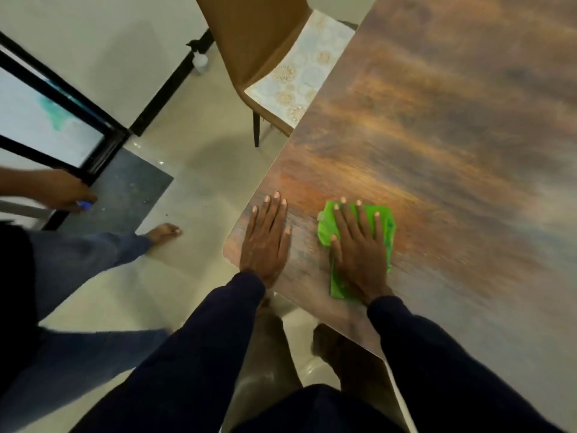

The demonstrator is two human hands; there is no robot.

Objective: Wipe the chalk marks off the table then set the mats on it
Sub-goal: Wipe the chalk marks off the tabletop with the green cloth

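The green cloth (387,232) lies near a corner of the wooden table (437,135), pinned under the right hand (359,248), fingers flat and spread. The left hand (265,242) rests flat beside it, holding nothing. I'd press evenly with overlapping strokes. A patterned mat (306,67) lies on the brown chair (249,35).

On the wooden table (452,135), right hand (359,245) flat on green cloth (385,220), left hand (265,239) flat beside it.

Wood-grain table (437,120); green cloth (386,223), seemingly crumpled, near corner; left hand (265,242) flat beside it.
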